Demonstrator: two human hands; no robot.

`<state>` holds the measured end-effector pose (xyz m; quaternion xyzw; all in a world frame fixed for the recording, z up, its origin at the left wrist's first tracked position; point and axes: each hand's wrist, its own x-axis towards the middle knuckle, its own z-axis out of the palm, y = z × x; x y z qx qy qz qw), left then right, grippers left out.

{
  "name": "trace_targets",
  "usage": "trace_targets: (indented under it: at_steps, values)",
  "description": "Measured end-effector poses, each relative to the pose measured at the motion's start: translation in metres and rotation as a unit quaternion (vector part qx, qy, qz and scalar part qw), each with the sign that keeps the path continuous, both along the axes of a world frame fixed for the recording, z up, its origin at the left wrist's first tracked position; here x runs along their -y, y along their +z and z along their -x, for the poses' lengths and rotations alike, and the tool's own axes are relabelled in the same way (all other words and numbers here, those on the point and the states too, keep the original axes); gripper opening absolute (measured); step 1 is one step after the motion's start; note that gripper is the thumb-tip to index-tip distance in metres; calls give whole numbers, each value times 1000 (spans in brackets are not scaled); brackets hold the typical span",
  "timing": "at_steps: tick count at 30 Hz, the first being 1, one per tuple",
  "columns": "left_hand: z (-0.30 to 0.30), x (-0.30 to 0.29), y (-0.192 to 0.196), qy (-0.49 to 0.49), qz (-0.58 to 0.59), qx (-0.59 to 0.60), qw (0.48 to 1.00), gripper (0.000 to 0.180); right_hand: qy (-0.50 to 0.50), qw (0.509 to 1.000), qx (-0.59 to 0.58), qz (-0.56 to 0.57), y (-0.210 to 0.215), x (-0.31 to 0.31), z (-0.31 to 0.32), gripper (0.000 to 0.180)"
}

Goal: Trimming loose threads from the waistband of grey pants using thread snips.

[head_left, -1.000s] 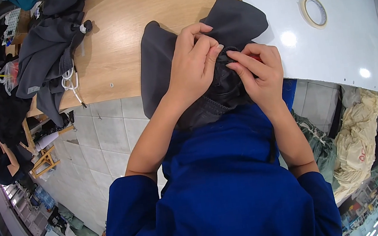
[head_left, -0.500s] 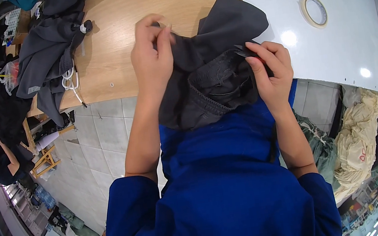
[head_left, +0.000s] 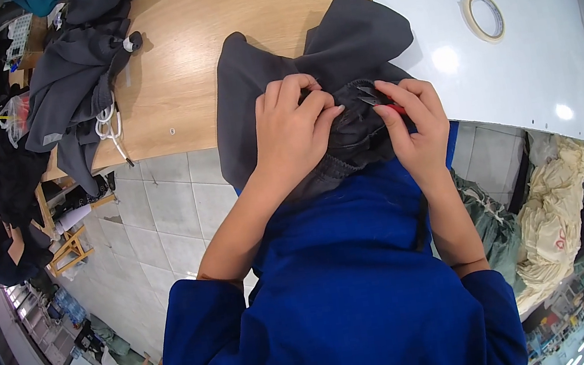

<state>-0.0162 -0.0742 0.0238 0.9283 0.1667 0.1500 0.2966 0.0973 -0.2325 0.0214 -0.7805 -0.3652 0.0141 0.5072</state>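
Note:
A dark grey garment (head_left: 244, 107) lies gathered over the table's front edge and against my lap, its stitched seam side turned up. My left hand (head_left: 292, 126) rests on it with thumb and fingers pinched at the seam; a bit of the garment seems to be between them. In my right hand (head_left: 418, 116) is a pair of small thread snips (head_left: 395, 108) with red on the handle. Their pointed blades show past my fingertips, close to the seam and a short way right of my left fingers.
On the wooden table (head_left: 178, 64), more grey garments (head_left: 69, 87) with a white cord (head_left: 107, 126) are heaped at left. A tape roll (head_left: 484, 17) lies on the white table (head_left: 424, 7) at right. Cream cloth bundles (head_left: 552, 228) sit below. Another person (head_left: 7, 252) is at far left.
My left hand has come down and right, from the garment's upper left onto its seam. The snips in my right hand have dipped slightly, and the garment's left part has spread out.

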Motion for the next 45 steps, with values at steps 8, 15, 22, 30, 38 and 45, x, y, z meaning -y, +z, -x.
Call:
trace_targets:
  at_steps: [8,15,22,30,38,45]
  values:
    - [13,-14,-5,22,437,-11,899,14,36,999,-3,6,-5,1,2,31]
    - [12,-20,-3,15,516,21,856,12,55,997,45,31,-5,0,3,30]
    - [0,-31,5,94,210,139,963,19,16,1000,-8,-2,-4,-1,1,29]
    - [-15,-8,-17,62,249,-22,966,13,-15,988,-148,-46,-7,3,0,26]
    - [-13,-12,-7,28,444,-61,894,24,8,996,-92,-2,-8,5,1,28]
    - [-15,-9,-19,67,378,-50,922,19,10,997,-80,-9,-7,3,0,29]
